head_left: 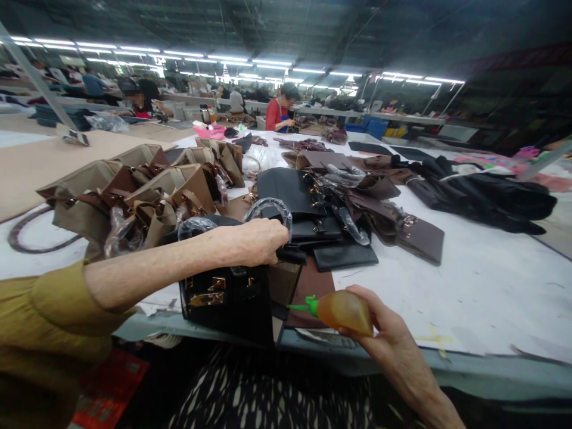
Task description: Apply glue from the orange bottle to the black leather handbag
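A black handbag (227, 310) with gold hardware stands at the table's front edge, its side facing right partly open. Across its top reaches my left hand (266, 238), closed on a dark flap or edge of the bag; the fingertips are partly hidden. My right hand (379, 322) is wrapped round a soft squeeze bottle (344, 311) of amber liquid, likely glue. The bottle lies tilted sideways, its green nozzle (308, 304) pointing left at the bag's open side, a small distance from it. A plastic-wrapped handle (272, 202) rises behind my left hand.
Several taupe handbags (170, 185) stand at the left. More black bags (290, 190) and dark brown bags (379, 208) are piled behind and to the right. Black fabric pieces (482, 190) lie further right on the white table (482, 286). A person in red (274, 113) works across the table.
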### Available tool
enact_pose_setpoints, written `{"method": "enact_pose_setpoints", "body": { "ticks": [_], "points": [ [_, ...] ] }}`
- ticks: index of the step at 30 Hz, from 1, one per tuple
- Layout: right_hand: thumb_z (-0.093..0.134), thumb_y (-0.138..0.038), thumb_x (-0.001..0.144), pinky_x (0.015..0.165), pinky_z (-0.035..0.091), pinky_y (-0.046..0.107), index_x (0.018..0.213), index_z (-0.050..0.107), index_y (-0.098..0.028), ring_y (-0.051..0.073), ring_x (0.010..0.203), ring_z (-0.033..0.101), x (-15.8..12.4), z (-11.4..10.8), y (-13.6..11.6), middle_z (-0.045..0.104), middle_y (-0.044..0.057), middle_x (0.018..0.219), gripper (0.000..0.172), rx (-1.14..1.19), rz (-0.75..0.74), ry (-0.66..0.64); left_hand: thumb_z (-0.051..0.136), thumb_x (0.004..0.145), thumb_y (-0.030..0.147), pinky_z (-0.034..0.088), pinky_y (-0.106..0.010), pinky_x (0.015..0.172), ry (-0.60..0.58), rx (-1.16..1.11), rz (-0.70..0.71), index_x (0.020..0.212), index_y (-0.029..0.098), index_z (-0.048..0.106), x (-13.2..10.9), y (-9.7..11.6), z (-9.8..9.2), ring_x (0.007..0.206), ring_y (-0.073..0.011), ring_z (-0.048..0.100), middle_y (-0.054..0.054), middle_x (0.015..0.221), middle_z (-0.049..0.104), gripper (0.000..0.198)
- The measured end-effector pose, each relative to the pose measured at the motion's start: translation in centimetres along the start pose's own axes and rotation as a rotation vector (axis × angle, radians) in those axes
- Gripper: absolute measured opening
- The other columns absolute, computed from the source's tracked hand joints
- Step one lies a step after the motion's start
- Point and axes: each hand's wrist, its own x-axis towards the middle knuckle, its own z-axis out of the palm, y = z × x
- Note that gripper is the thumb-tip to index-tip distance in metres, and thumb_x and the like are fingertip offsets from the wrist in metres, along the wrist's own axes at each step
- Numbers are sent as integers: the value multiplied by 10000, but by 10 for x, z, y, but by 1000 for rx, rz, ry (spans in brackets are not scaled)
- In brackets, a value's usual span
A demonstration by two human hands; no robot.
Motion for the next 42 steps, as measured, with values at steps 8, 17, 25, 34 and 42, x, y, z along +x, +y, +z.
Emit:
{"method": "enact_pose_setpoints", "body": {
  "ticks": [8, 17, 25, 34, 42],
  "points": [
    [670, -366, 754, 803, 408, 315, 1117, 508, -237, 234, 917, 546, -8, 7, 7, 587, 14, 1029, 417, 98, 112, -33, 602, 739, 128, 446, -308, 674, -137, 16, -26, 841, 108, 610, -20, 26, -14, 840, -257, 593, -107, 866, 624, 104],
    [669, -372, 757, 708, 450, 271, 1118, 462, -221, 212, 852, 550, -7, 5, 21, 578, 10, 954, 443, 306, 211, -63, 582, 704, 64, 435, -285, 603, -239, 109, -89, 787, 110, 633, -37, 41, -23, 726, -225, 606, -86, 758, 635, 107],
    [681, -387, 781, 688, 484, 238, 1111, 455, -226, 199, 845, 564, -2, 6, 14, 596, 6, 949, 431, 413, 154, 39, 579, 698, 88, 376, -271, 527, -116, 155, -84, 734, 130, 627, -51, 26, -36, 618, -200, 578, -62, 667, 611, 73],
    [695, -440, 743, 712, 484, 250, 1098, 456, -190, 203, 830, 575, 17, 15, 20, 603, 27, 909, 496, 371, 127, 125, 567, 684, 38, 444, -309, 632, -167, 126, -157, 785, 100, 616, -57, 30, -27, 719, -236, 589, -101, 770, 617, 128],
    [672, -452, 760, 770, 466, 325, 1131, 442, -210, 257, 930, 559, 25, 22, 30, 587, 52, 1005, 499, 311, 111, 173, 476, 712, 55, 455, -308, 729, 11, 33, -155, 777, 114, 599, -43, 16, 18, 750, -195, 563, -96, 822, 609, 151]
  ]
}}
